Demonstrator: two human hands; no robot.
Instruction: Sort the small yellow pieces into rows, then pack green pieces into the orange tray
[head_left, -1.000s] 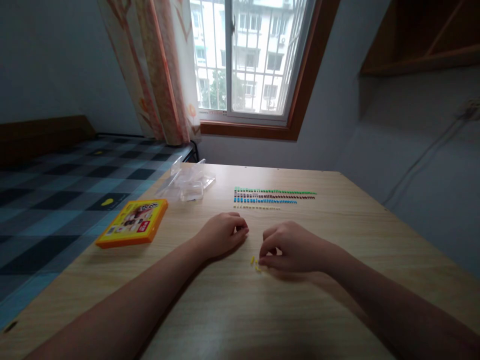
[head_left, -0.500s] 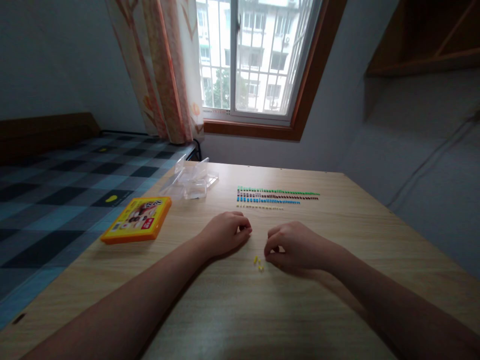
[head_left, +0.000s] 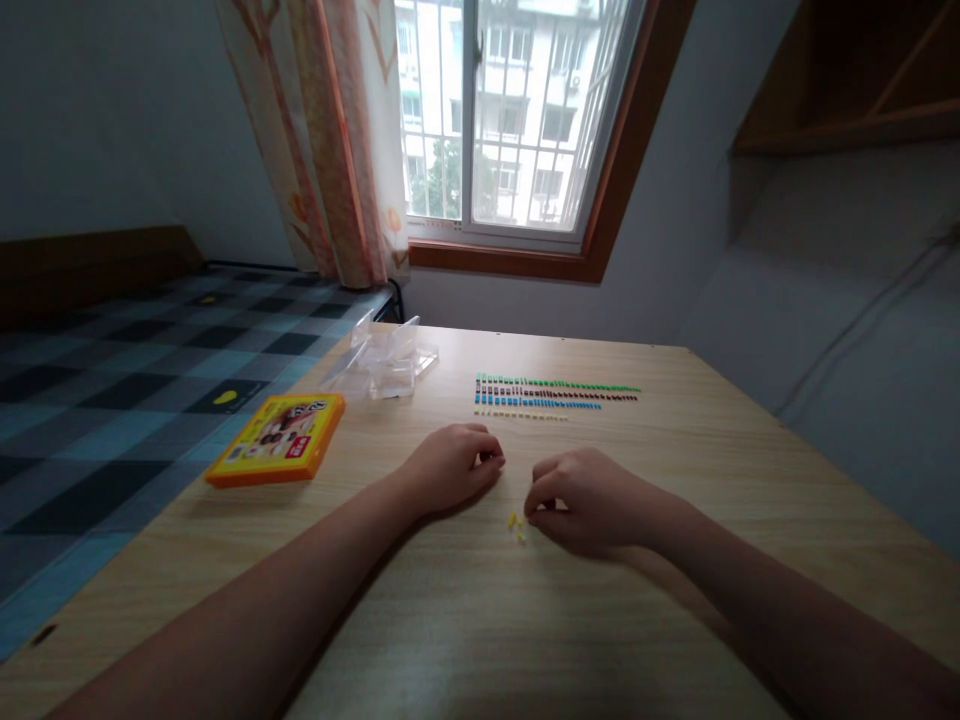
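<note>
My left hand [head_left: 454, 467] rests on the table with its fingers curled in and the thumb against them; nothing shows between them. Opposite it, my right hand [head_left: 577, 500] is closed in a pinch, its thumb and fingertips low over the tabletop. Whatever is in the pinch is too small or hidden to name. Right beside those fingertips lies a little group of tiny yellow pieces [head_left: 512, 520]. Beyond both hands run long rows of tiny pieces: green [head_left: 555, 383], dark brown [head_left: 555, 394], blue [head_left: 536, 403] and a shorter pale yellow row [head_left: 517, 415].
A yellow-orange flat box [head_left: 276, 440] with a printed lid lies on the left of the wooden table [head_left: 480, 620]. Clear plastic containers [head_left: 391, 375] stand behind it. A bed with a checked cover [head_left: 135, 370] adjoins the left edge; a window is ahead.
My right hand has shifted slightly left, its pinch closer to the loose yellow pieces, and fewer of these show. My left hand has stayed where it was.
</note>
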